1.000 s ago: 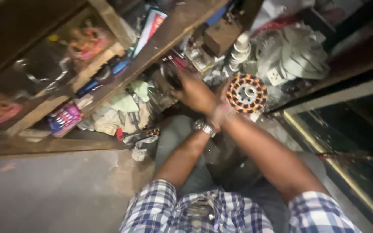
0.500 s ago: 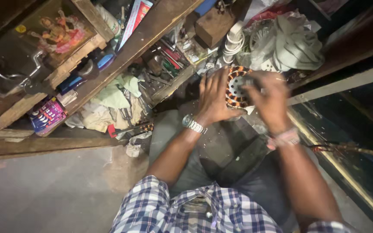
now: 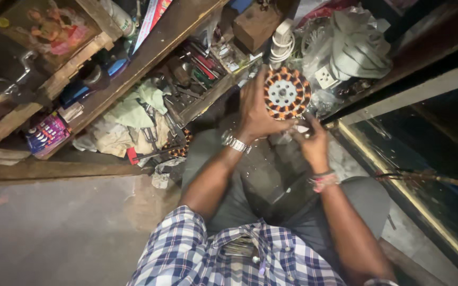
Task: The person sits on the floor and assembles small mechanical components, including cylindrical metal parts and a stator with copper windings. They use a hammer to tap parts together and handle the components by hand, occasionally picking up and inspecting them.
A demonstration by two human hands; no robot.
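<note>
A round motor stator [image 3: 287,92] with copper-orange windings around a grey metal centre is held up in front of me. My left hand [image 3: 258,111], with a metal watch on its wrist, grips the stator's left side. Just below the stator's lower right edge is my right hand [image 3: 313,142], wearing a pink thread band; its fingers are pinched together near the windings. Whether they hold a wire or small tool is too small to tell.
A wooden tray of hand tools [image 3: 200,69] and crumpled cloths [image 3: 128,119] lie to the left. A wooden block [image 3: 258,24], a white cord coil [image 3: 282,45] and a grey fan housing [image 3: 356,45] sit beyond. A dark glass counter [image 3: 425,159] runs along the right.
The stator has been lifted from the clutter into my left hand. My right hand came off its top and dropped to its lower right edge.
</note>
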